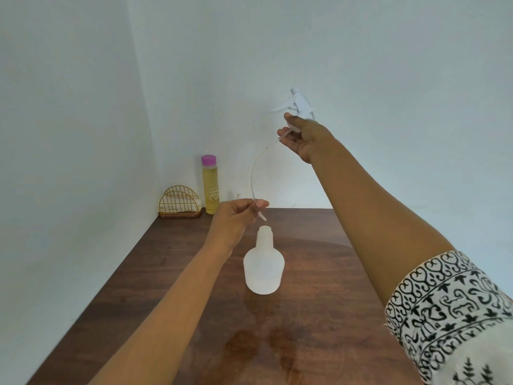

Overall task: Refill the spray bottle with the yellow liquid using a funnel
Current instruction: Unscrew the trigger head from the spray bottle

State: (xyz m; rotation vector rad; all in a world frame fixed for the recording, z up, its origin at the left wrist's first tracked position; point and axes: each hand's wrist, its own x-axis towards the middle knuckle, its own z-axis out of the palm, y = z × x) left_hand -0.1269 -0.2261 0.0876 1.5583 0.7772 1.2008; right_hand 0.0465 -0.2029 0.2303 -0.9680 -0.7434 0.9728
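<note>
A gold rack and yellow bottle stand at the table's back left. The left hand pinches the tube just above the open spray bottle. The right hand grips the sprayer, hiding its collar.

Pale, bluish-white plaster walls meeting in a corner just left of centre, evenly lit, soft and shadowless. Below, a dark brown wood-grain table pushed into that corner against both walls, glossy, with a faint sheen and a lighter reflected patch near the front edge. At the far left of the tabletop, tight in the corner, a small gold wire rack holding something folded and white.
</note>
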